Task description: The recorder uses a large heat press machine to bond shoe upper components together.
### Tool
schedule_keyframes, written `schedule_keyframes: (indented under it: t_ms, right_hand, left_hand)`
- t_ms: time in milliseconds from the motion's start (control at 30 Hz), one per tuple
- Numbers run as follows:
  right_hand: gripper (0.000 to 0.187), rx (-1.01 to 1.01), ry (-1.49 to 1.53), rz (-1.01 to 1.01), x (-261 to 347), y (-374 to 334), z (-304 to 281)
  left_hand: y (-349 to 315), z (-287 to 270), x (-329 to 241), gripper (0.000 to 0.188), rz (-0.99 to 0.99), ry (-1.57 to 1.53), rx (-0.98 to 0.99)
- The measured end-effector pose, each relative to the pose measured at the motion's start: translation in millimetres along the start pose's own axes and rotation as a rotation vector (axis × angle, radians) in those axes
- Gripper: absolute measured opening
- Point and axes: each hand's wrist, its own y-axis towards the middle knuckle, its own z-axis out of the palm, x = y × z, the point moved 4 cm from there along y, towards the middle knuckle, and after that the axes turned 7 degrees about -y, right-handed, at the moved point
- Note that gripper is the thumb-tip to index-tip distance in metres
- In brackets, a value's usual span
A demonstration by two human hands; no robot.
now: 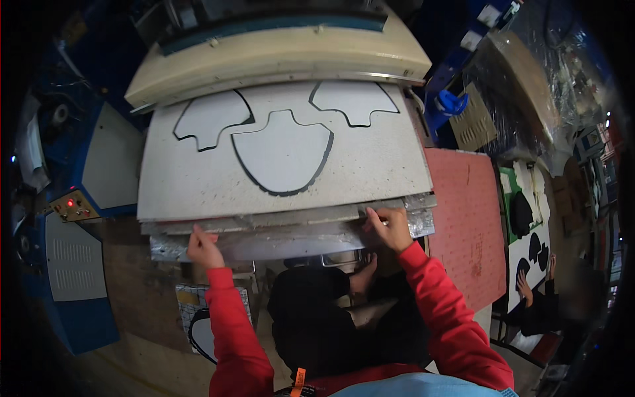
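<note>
Left hand and right hand are curling, fingers nearly closed at the front edge of white board; hold unclear; board is reaching under cream press head; uneven tugging could be skewing shield-shaped pieces.

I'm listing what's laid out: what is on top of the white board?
Three dark-edged pale shapes lie on the white board. The cream beam covers its far end, so anything there cannot be seen.
</note>
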Motion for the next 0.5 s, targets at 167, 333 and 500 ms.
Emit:
schedule_keyframes:
  t_ms: [167,333,500]
  right_hand:
    - [0.043,0.223,-0.072,0.071,27,14,-18]
    - [0.034,0.091,-0.673,-0.488,104,59,-87]
    - [0.03,-0.294,-0.813,-0.712,231,114,-186]
  left_hand:
    - [-9,-5,-15,0.027,0.174,-0.16,0.24]
    - [-64,-15,-28,0.012,0.411,0.204,0.545]
    - [-92,-15,-18,0.029,0.607,0.44,0.714]
